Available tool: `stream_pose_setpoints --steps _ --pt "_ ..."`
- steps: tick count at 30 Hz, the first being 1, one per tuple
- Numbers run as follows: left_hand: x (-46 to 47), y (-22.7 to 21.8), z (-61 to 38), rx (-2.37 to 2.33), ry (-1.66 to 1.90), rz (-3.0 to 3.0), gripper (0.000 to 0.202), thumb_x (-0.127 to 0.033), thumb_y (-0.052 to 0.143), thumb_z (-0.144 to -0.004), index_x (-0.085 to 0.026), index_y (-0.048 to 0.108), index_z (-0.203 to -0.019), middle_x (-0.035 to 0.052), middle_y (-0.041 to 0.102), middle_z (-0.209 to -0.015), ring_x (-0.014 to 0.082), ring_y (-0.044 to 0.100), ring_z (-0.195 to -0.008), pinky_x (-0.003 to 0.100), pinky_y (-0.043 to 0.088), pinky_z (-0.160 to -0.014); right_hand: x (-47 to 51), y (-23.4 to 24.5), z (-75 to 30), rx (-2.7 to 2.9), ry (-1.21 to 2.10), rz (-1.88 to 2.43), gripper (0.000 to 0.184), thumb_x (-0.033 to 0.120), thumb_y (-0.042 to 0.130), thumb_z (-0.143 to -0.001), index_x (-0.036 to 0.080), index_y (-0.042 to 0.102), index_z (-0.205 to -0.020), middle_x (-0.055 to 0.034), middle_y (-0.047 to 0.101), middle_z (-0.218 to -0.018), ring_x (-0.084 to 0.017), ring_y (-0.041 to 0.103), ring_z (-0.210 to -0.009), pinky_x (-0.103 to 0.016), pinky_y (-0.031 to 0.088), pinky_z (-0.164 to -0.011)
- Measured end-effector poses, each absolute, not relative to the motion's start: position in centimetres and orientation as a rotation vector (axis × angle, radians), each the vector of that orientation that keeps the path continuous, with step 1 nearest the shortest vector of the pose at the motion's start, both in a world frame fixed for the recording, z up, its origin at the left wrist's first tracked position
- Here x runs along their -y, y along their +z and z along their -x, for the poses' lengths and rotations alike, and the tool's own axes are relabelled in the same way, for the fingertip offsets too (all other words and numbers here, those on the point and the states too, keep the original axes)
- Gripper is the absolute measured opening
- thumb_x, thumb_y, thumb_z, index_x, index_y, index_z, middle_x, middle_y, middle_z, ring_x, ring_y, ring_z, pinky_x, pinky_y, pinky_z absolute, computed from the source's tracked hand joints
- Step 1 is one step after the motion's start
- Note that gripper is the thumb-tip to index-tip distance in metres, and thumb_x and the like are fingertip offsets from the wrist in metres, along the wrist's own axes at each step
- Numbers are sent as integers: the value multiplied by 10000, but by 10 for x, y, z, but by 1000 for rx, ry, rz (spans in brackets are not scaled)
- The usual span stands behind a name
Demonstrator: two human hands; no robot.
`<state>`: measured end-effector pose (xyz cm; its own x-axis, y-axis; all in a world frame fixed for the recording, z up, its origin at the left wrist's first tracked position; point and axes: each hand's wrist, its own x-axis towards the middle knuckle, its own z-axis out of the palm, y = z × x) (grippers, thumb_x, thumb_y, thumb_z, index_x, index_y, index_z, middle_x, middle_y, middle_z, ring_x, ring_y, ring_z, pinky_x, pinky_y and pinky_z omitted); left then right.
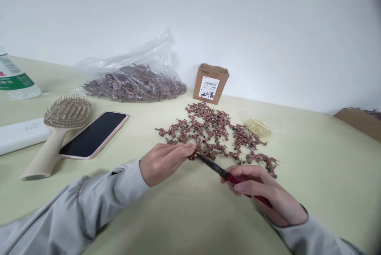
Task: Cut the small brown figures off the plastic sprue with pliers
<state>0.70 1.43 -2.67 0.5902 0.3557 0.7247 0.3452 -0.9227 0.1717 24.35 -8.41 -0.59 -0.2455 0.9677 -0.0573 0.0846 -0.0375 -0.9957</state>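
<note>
My left hand (165, 162) pinches a small brown animal figurine (193, 154), shaped much like a little horse, at the near side of the pile. Its fingers hide most of the piece. In my right hand (263, 191) is a pair of needle-nose pliers (222, 171) with red handles and dark jaws. The tips of the jaws meet the figurine beside my left fingertips; whether they clamp it I cannot tell. Many similar brown figurines (208, 120) lie spread over the pale table (184, 215) just beyond both hands.
A clear bag of figurines (133, 82) lies behind, beside a labelled cardboard box (224, 84). Small gold pieces in a clear bag (258, 127) are right of the pile. Leftward are a phone (95, 134), hairbrush (56, 140), white case (22, 135) and bottle (16, 80). Another carton (357, 122) stands far right.
</note>
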Motion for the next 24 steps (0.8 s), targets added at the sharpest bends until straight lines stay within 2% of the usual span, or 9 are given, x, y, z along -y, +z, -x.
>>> stream_pose_setpoints --steps 4,7,10,13,17,24 --pt "-8 -21 -11 -899 1191 -2658 149 -192 499 -771 -229 605 -869 11 709 -813 145 664 -695 212 530 -636 85 -3 -241 1655 1061 1270 56 235 589 -709 192 599 -744 -74 614 -920 -210 581 -830 -314 495 -684" --pt "-6 -18 -15 -950 1107 -2470 161 -199 491 -769 -230 578 -900 5 700 -772 140 658 -625 221 529 -608 84 -7 -241 1885 544 1331 64 196 585 -696 193 602 -757 -85 600 -943 -220 557 -849 -364 474 -721" --pt "-6 -17 -17 -878 995 -2242 147 -197 481 -772 -222 553 -898 0 676 -738 143 662 -633 222 532 -619 81 -16 -244 2028 8 1255 159 152 598 -661 203 600 -812 -84 599 -940 -232 521 -856 -424 445 -751" --pt "-7 -19 -18 -848 879 -2120 97 -199 490 -763 -212 543 -843 5 657 -740 154 665 -644 230 534 -626 79 -23 -247 2091 -310 1198 219 141 618 -641 196 594 -851 -88 604 -954 -247 491 -876 -434 447 -722" --pt "-8 -21 -17 -856 801 -2086 86 -193 491 -753 -217 536 -823 1 658 -727 165 667 -662 240 532 -634 79 -25 -247 2142 -458 1184 213 160 625 -646 197 592 -853 -82 611 -966 -253 478 -878 -419 462 -671" --pt "-8 -22 -17 -861 794 -2118 114 -162 480 -743 -202 534 -835 10 663 -746 160 664 -670 238 527 -641 79 -25 -247 2148 -444 1158 231 129 635 -635 172 583 -856 -98 599 -975 -256 465 -887 -425 462 -682"
